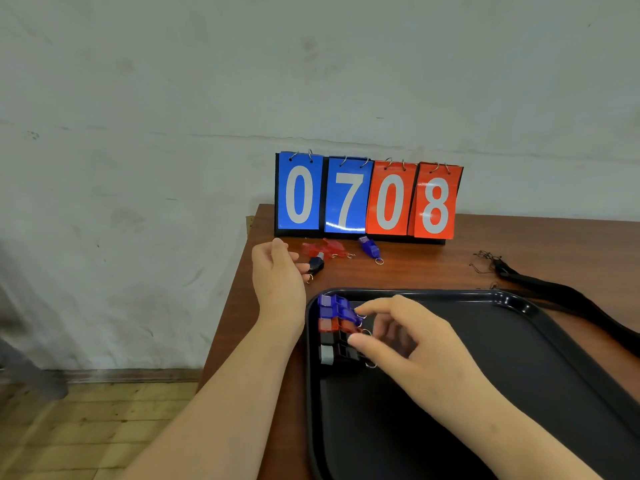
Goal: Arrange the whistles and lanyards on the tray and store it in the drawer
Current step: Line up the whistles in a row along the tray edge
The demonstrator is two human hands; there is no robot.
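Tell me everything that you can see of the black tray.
The black tray looks like glossy plastic, with a raised rim and rounded corners. It lies flat on the brown table, and its near part runs out of the picture. In its far left corner lie, in a column, blue whistles, a red whistle, then black whistles. The right hand reaches over it, fingertips at these whistles.

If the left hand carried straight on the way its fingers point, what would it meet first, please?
Most likely the dark whistle, right beside the left hand; they may already touch.
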